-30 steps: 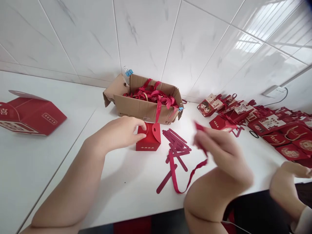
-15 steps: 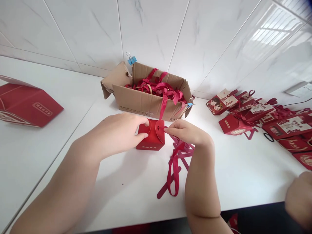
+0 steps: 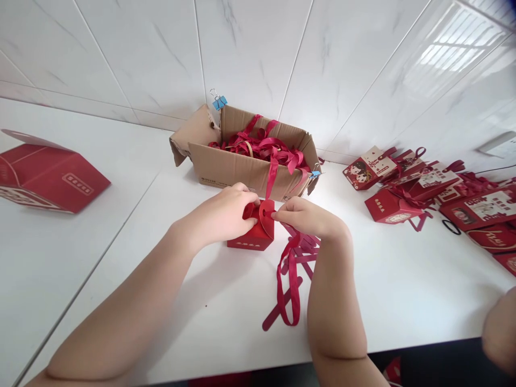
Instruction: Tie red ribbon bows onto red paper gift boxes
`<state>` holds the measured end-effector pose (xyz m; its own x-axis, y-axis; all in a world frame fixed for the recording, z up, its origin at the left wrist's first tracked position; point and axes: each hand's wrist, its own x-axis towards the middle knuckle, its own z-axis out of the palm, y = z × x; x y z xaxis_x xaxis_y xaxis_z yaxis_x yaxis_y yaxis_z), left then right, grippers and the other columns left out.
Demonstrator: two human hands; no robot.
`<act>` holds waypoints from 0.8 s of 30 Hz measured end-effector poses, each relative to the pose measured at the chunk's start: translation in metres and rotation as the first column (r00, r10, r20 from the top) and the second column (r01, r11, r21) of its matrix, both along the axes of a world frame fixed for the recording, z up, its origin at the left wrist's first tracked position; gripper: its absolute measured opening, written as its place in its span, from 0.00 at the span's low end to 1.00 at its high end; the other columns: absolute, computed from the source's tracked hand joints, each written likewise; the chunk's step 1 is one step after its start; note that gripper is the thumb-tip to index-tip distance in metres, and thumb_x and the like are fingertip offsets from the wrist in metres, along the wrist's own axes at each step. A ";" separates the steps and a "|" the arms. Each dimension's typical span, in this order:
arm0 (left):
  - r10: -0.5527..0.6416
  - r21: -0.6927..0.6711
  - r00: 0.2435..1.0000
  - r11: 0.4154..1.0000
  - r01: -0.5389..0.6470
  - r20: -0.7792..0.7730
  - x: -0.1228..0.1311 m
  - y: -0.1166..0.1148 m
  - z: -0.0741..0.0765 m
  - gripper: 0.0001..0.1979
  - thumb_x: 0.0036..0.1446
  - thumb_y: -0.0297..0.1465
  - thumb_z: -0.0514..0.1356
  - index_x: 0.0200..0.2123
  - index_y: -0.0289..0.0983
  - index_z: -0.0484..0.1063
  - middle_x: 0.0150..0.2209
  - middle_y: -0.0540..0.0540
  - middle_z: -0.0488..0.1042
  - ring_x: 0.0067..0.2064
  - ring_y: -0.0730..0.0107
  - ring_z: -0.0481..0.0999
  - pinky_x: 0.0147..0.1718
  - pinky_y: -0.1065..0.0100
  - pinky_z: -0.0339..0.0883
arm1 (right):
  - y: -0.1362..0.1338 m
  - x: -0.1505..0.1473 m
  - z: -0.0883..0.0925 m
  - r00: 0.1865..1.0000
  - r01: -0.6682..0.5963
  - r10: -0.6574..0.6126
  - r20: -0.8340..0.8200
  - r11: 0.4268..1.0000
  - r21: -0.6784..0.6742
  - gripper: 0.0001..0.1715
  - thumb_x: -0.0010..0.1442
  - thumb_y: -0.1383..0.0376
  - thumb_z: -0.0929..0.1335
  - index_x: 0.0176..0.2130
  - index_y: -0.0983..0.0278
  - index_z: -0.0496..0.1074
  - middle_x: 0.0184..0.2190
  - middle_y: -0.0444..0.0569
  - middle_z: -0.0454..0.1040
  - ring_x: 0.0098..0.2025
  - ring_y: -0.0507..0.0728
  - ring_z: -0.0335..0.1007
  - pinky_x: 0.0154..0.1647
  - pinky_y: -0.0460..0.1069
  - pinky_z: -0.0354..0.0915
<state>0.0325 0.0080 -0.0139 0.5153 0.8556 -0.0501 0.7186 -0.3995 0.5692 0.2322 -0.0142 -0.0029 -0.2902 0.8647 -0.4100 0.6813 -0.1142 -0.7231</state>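
A small red gift box (image 3: 250,240) with gold lettering stands on the white table in front of me. Its rounded top flaps have a hole in them. My left hand (image 3: 217,219) reaches over it from the left, thumb and fingers closing on the left top flap and hiding much of it. At the right flap, my right hand (image 3: 304,216) pinches a dark red ribbon by the hole; whether the ribbon passes through is too small to tell. Beside the box, below my right hand, lie a looped ribbon (image 3: 296,309) and several flat dark red strips (image 3: 271,321).
Behind the gift box stands an open cardboard box (image 3: 226,171) full of red ribbons (image 3: 278,145), with blue binder clips (image 3: 220,102) on it. Finished-looking red boxes (image 3: 393,205) cluster at the right. A larger red box (image 3: 76,180) lies left. Another person's arm (image 3: 502,328) shows lower right.
My left hand has moved right, its fingers drawing in on the top flap towards the right flap. My right hand keeps its pinch on the ribbon in nearly the same place.
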 end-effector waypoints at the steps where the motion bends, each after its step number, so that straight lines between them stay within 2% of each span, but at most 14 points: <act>1: -0.007 0.029 1.000 1.000 0.007 0.001 0.001 0.000 0.000 0.08 0.48 0.35 0.61 0.34 0.46 0.76 0.47 0.46 0.73 0.41 0.57 0.76 0.30 0.65 0.68 | 0.001 -0.001 -0.001 1.000 -0.007 0.007 0.000 1.000 -0.007 0.22 0.56 0.61 0.62 0.18 0.62 0.47 0.17 0.38 0.45 0.19 0.46 0.39 0.19 0.47 0.40; 5: -0.031 0.100 0.999 0.995 0.030 0.008 0.005 0.002 -0.003 0.07 0.50 0.31 0.58 0.32 0.44 0.76 0.48 0.46 0.73 0.49 0.53 0.72 0.38 0.63 0.69 | 0.007 -0.004 -0.006 0.998 -0.069 0.069 -0.011 0.997 -0.014 0.24 0.58 0.57 0.62 0.19 0.62 0.47 0.17 0.38 0.46 0.19 0.46 0.40 0.19 0.47 0.40; 10: -0.033 0.086 0.999 0.996 0.031 0.017 0.007 0.004 -0.004 0.08 0.53 0.30 0.54 0.27 0.40 0.73 0.49 0.45 0.72 0.45 0.57 0.74 0.37 0.63 0.69 | 0.007 -0.004 -0.007 0.996 -0.091 0.091 0.022 0.996 0.019 0.27 0.59 0.52 0.63 0.19 0.62 0.48 0.17 0.38 0.47 0.19 0.46 0.41 0.20 0.47 0.40; 12: -0.037 0.089 0.998 0.995 0.033 0.052 0.007 0.003 -0.001 0.08 0.55 0.31 0.54 0.26 0.39 0.71 0.48 0.45 0.72 0.43 0.59 0.74 0.36 0.63 0.69 | 0.005 -0.002 -0.007 0.999 -0.025 0.021 0.043 0.995 0.092 0.27 0.59 0.49 0.63 0.20 0.62 0.50 0.17 0.38 0.49 0.19 0.47 0.43 0.19 0.47 0.42; 13: -0.041 0.093 0.996 0.995 0.033 0.081 0.006 0.001 0.001 0.09 0.56 0.32 0.54 0.27 0.39 0.71 0.48 0.45 0.72 0.41 0.61 0.74 0.36 0.63 0.69 | 0.005 -0.002 -0.007 0.998 0.042 -0.048 0.035 0.985 0.170 0.27 0.59 0.48 0.63 0.20 0.62 0.53 0.18 0.39 0.51 0.20 0.47 0.45 0.20 0.47 0.44; 14: -0.044 0.098 0.992 0.995 0.033 0.115 0.006 0.000 0.004 0.09 0.57 0.33 0.53 0.27 0.39 0.71 0.48 0.45 0.71 0.40 0.62 0.74 0.36 0.63 0.69 | 0.005 -0.003 -0.008 0.992 0.123 -0.128 0.004 0.955 0.268 0.27 0.60 0.47 0.62 0.22 0.62 0.56 0.19 0.40 0.54 0.21 0.48 0.48 0.21 0.47 0.47; 16: -0.033 0.113 0.980 0.994 0.011 0.195 0.005 -0.004 0.010 0.10 0.58 0.35 0.53 0.30 0.39 0.71 0.47 0.46 0.71 0.39 0.64 0.74 0.38 0.63 0.69 | 0.006 -0.005 -0.008 0.966 0.259 -0.223 -0.133 0.854 0.451 0.25 0.61 0.45 0.61 0.27 0.63 0.63 0.24 0.42 0.62 0.26 0.50 0.57 0.25 0.46 0.54; 17: -0.016 0.118 0.971 0.993 -0.012 0.239 0.004 -0.006 0.013 0.09 0.59 0.35 0.53 0.32 0.39 0.71 0.46 0.46 0.71 0.39 0.65 0.73 0.38 0.63 0.69 | 0.007 -0.008 -0.008 0.957 0.281 -0.198 -0.213 0.820 0.499 0.25 0.62 0.45 0.60 0.30 0.63 0.66 0.27 0.44 0.66 0.30 0.51 0.61 0.29 0.47 0.58; 18: 0.002 0.119 0.958 0.992 -0.037 0.286 0.004 -0.008 0.016 0.09 0.59 0.36 0.53 0.33 0.39 0.71 0.44 0.46 0.71 0.39 0.65 0.73 0.38 0.64 0.69 | 0.008 -0.010 -0.008 0.950 0.264 -0.130 -0.282 0.815 0.515 0.26 0.63 0.45 0.59 0.34 0.63 0.69 0.31 0.46 0.68 0.34 0.52 0.63 0.34 0.47 0.60; 20: 0.037 0.103 0.925 0.991 -0.082 0.378 0.003 -0.011 0.022 0.09 0.60 0.36 0.53 0.34 0.39 0.70 0.40 0.47 0.72 0.39 0.65 0.73 0.37 0.65 0.69 | 0.010 -0.016 -0.007 0.926 0.159 0.043 -0.374 0.855 0.493 0.28 0.63 0.44 0.58 0.37 0.62 0.71 0.34 0.47 0.70 0.40 0.54 0.66 0.41 0.48 0.62; 22: 0.062 0.084 0.877 0.990 -0.115 0.476 0.002 -0.015 0.029 0.09 0.61 0.36 0.54 0.34 0.39 0.69 0.36 0.48 0.72 0.38 0.66 0.74 0.37 0.65 0.70 | 0.011 -0.020 -0.006 0.897 0.087 0.130 -0.423 0.885 0.457 0.29 0.63 0.44 0.57 0.36 0.62 0.72 0.32 0.46 0.70 0.39 0.54 0.66 0.42 0.48 0.62; 24: 0.081 0.066 0.817 0.987 -0.143 0.571 -0.001 -0.018 0.037 0.08 0.61 0.37 0.54 0.34 0.39 0.68 0.34 0.48 0.73 0.37 0.66 0.74 0.38 0.65 0.70 | 0.008 -0.022 -0.004 0.879 0.106 0.122 -0.462 0.892 0.439 0.28 0.63 0.44 0.58 0.34 0.63 0.72 0.29 0.45 0.69 0.35 0.53 0.65 0.39 0.48 0.62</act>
<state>0.0313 -0.0102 0.0230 0.3263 0.8931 0.3096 0.3263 -0.4138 0.8499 0.2104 -0.0057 -0.0071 -0.3538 0.9142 0.1974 0.2498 0.2958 -0.9220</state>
